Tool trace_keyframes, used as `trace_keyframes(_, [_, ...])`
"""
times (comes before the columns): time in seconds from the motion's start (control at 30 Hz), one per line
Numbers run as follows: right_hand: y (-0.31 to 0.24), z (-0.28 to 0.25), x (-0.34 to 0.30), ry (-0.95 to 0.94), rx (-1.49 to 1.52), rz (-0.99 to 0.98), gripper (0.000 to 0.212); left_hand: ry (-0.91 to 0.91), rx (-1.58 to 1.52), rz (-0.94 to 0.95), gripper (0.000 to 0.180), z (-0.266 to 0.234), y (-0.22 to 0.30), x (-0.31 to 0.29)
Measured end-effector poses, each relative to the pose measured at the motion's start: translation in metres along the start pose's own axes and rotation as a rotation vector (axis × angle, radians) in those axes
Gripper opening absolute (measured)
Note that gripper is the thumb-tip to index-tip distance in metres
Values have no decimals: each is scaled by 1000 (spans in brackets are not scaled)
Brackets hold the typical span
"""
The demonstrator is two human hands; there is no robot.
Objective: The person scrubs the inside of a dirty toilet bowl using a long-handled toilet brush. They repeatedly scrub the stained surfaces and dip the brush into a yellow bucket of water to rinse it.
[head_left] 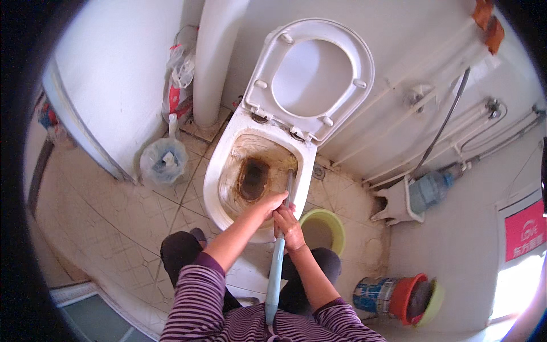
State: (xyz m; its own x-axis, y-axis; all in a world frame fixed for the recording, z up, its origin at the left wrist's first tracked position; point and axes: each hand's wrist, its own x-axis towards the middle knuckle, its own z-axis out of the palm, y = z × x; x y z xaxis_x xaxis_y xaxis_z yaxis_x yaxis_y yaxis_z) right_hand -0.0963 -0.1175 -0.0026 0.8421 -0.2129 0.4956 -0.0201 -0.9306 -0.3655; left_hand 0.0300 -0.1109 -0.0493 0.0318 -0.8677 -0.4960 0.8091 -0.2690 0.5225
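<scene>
A long-handled tool with a pale blue handle (275,271) and a narrow grey shaft slants from near my body into the white toilet (312,162). My left hand (273,202) is closed around the shaft by the front right rim. Just behind it, my right hand (290,229) grips the tool where handle meets shaft. The shaft's far end touches or nearly touches the bowl's right inner wall; what kind of head it has, I cannot make out. Brown stains coat the bowl around the dark drain hole. The lid and seat stand raised.
A yellow-green basin (323,228) stands right of the toilet, close to my right leg. A lined waste bin (163,162) is to the left by a white pipe (215,62). Buckets (407,297), a white stool (396,202) and a water jug (431,191) sit at the right.
</scene>
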Motion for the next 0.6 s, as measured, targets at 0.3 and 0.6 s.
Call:
trace_keyframes(0.3, [9, -14, 31, 146, 252, 63, 35, 65, -56, 190, 32, -8, 21, 38])
trace_keyframes(0.6, [27, 0, 39, 304, 584, 151, 32, 104, -211, 270, 31, -23, 47, 44])
